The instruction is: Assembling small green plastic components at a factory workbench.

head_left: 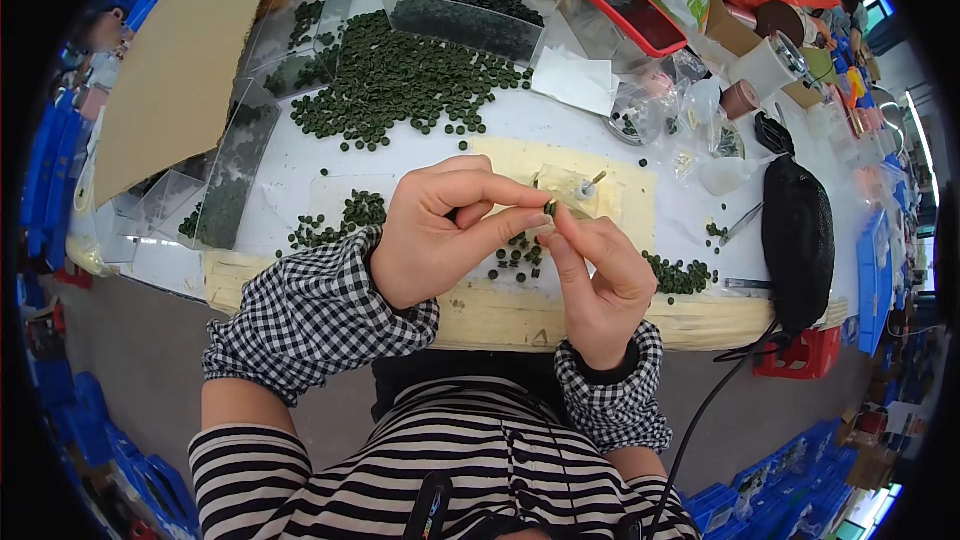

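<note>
Over the near middle of the table, my left hand (430, 230) pinches a small dark green round part (551, 208) between thumb and forefinger. A bit of yellowish colour shows at its edge. My right hand (608, 280) closes on the same part from the right, thumb and forefinger nearly together. The fingertips cover much of it. Just beyond them stands a pale yellowish fixture (572, 186) with a small upright metal pin. Several loose green parts (515, 258) lie under my hands. More such parts form a small pile (682, 275) to the right and another (350, 218) by my left wrist.
A large heap of green parts (390, 80) spreads across the far table, before a clear bin (465, 25) of darker pieces. Cardboard (185, 70) leans at left. A red-cased phone (620, 5), tweezers (742, 223) and a black pouch (798, 240) with a cable lie toward the right.
</note>
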The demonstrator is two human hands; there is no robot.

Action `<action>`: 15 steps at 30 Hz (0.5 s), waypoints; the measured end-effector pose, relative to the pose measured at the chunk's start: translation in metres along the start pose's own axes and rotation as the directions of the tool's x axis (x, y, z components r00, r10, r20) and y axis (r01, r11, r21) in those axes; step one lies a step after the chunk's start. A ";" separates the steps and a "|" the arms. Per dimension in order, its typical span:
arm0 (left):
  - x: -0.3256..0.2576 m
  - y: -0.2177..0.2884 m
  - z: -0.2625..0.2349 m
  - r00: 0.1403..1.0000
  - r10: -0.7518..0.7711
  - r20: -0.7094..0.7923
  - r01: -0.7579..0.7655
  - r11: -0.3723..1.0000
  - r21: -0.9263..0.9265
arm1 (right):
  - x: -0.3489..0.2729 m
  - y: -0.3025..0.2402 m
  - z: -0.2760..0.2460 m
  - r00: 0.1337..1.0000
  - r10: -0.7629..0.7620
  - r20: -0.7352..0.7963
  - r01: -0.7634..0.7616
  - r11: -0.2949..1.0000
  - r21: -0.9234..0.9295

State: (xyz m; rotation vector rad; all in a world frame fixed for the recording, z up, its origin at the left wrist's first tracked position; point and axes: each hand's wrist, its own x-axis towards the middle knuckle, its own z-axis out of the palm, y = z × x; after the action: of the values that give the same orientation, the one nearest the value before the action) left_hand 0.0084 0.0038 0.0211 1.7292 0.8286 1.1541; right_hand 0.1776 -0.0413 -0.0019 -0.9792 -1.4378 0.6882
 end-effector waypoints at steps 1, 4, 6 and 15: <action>0.000 -0.002 0.000 1.000 -0.002 -0.003 0.002 1.000 -0.001 | 0.000 0.000 0.000 1.000 -0.005 -0.001 0.005 1.000 -0.003; -0.001 -0.002 0.000 1.000 -0.009 -0.004 0.009 1.000 0.002 | 0.001 -0.001 0.000 1.000 0.002 0.009 -0.002 1.000 -0.012; -0.001 -0.002 0.000 1.000 -0.004 -0.006 0.004 1.000 0.004 | 0.001 0.001 0.000 1.000 -0.001 0.008 0.001 1.000 -0.006; -0.001 -0.005 0.000 0.999 0.050 -0.017 -0.049 0.998 0.049 | 0.001 0.000 -0.001 1.000 0.018 0.018 -0.018 1.000 -0.002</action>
State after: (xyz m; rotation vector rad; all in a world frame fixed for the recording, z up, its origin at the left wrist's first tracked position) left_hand 0.0077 0.0050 0.0163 1.7903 0.8352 1.1931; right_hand 0.1783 -0.0407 -0.0015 -0.9904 -1.4475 0.7106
